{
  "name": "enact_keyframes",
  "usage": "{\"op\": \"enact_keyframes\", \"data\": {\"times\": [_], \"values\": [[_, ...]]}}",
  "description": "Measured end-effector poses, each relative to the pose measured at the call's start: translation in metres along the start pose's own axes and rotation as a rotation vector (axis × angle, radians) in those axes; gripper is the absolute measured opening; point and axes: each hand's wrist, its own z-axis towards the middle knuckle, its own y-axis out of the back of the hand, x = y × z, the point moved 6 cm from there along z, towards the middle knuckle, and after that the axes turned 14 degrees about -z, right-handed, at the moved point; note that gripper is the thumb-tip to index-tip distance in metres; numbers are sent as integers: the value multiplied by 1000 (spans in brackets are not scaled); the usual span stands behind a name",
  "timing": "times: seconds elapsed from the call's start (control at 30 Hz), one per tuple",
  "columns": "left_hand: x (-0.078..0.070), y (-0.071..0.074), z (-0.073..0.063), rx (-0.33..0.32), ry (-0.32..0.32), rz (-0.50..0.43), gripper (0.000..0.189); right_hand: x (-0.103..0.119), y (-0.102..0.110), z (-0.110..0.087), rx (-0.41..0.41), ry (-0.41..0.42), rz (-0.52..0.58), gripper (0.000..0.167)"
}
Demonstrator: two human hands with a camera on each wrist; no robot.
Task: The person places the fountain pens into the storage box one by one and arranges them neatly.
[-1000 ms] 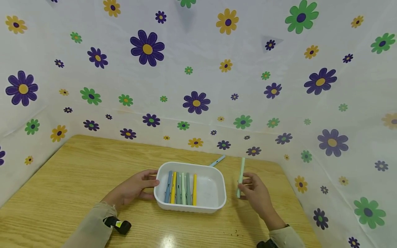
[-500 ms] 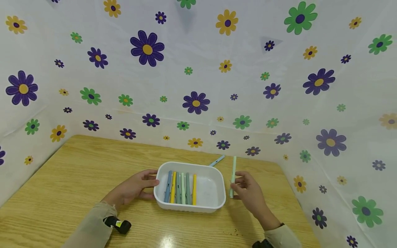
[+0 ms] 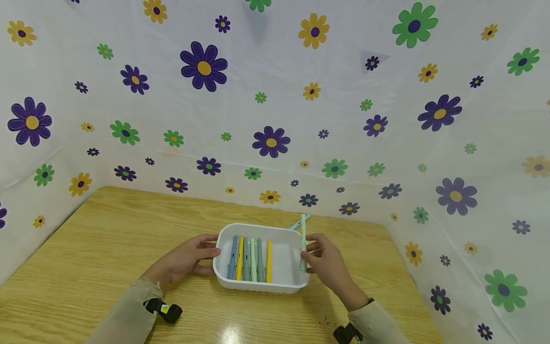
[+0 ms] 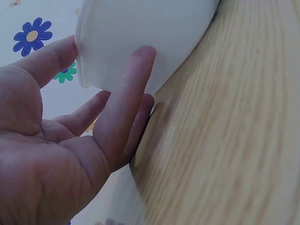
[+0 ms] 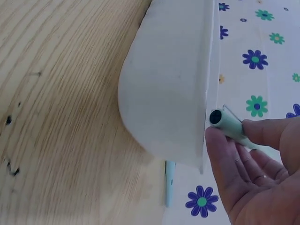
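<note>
A white plastic tray point(image 3: 283, 260) holds several capped pens standing side by side, in blue, yellow, grey-green and pale green. My left hand point(image 3: 186, 258) grips its left end, with one finger over the rim and another digit point(image 4: 136, 79) along the outer wall. My right hand point(image 3: 328, 263) pinches a pale green pen point(image 3: 303, 234) between thumb and fingers, upright at the tray's right rim. In the right wrist view this pen point(image 5: 229, 123) shows a dark round end and a clip, close beside the rim.
Behind the tray's back right corner a light blue pen point(image 3: 295, 224) lies on the wooden table point(image 3: 142, 220). Small dark specks point(image 3: 324, 320) mark the table at front right. A flower-patterned white cloth point(image 3: 240, 110) closes off the back and sides.
My right hand has carried the pale green pen leftward, from beside the tray to its right rim. My left hand and the tray have hardly moved.
</note>
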Motion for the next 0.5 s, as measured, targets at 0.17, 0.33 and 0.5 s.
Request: {"op": "enact_keyframes", "data": {"times": [0.17, 0.33, 0.5], "values": [[0, 0, 0, -3, -9, -5, 72, 10, -14, 4, 32, -8, -24, 37], [-1, 1, -1, -7, -12, -11, 73, 18, -30, 11, 95, -13, -88, 36], [-1, 1, 0, 0, -7, -5, 73, 22, -47, 12, 201, -18, -171, 35]]}}
